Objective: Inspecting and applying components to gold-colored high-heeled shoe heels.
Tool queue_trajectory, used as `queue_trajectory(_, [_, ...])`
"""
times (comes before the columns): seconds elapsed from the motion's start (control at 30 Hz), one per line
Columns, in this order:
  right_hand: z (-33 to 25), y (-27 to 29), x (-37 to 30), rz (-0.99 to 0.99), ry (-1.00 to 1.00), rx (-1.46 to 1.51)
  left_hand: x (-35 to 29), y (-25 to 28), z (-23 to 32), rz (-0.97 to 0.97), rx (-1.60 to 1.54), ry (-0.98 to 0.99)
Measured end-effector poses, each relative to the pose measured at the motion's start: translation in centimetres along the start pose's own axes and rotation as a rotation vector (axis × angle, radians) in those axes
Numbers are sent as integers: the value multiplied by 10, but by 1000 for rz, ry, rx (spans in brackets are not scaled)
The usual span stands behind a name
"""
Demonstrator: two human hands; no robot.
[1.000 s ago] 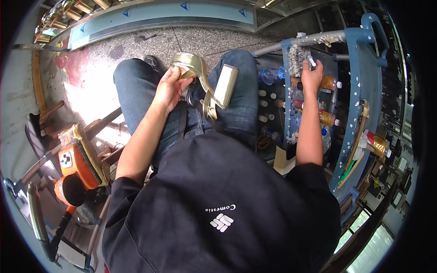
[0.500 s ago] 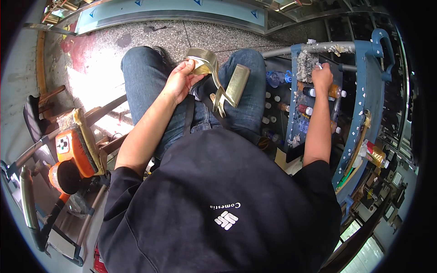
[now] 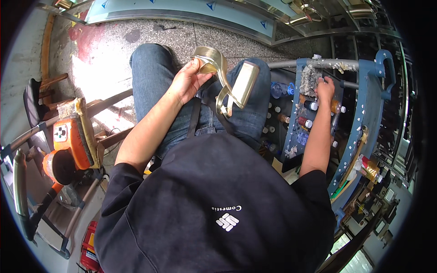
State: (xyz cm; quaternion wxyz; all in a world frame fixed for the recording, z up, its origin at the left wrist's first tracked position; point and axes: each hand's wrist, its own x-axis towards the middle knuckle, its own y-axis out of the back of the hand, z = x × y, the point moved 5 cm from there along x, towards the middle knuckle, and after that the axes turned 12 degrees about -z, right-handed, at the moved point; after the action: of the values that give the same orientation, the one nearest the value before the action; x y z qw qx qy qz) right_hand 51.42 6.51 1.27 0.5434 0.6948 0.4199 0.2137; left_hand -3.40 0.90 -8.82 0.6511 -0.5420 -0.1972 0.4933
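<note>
My left hand (image 3: pixel 186 82) is closed on a shiny gold sandal (image 3: pixel 221 63), pinching its curved upper end above my lap. The sandal's block heel (image 3: pixel 246 85) lies over my right thigh. Over at the blue cart on the right, my right hand (image 3: pixel 324 89) has its fingers curled together beside a grey, fuzzy, worn pad (image 3: pixel 310 79). Whatever is in those fingers, if anything, is too small to make out. Just below that hand lie bottles with white caps, among them an amber one (image 3: pixel 336 106).
A blue cart frame (image 3: pixel 353 150) with a grey bar runs along my right, with several small bottles inside. To my left stands an orange device (image 3: pixel 73 143) with a foam-edged board. A blue-topped bench (image 3: pixel 182 13) crosses ahead, and a red object (image 3: pixel 90 248) sits lower left.
The gold sandal has tipped slightly in my left hand. My right hand stays by the fuzzy pad but its fingers have shifted; the white bit seen between them earlier no longer shows. The view has turned slightly.
</note>
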Motion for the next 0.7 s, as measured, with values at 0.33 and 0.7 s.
queue_trajectory(0.33, [-13,12,-50,-47,44,249,-3,17,-2,47,185,70])
queue_trajectory(0.7, [-134,-87,-248,-577,456,1073,10,22,-20,59,302,181])
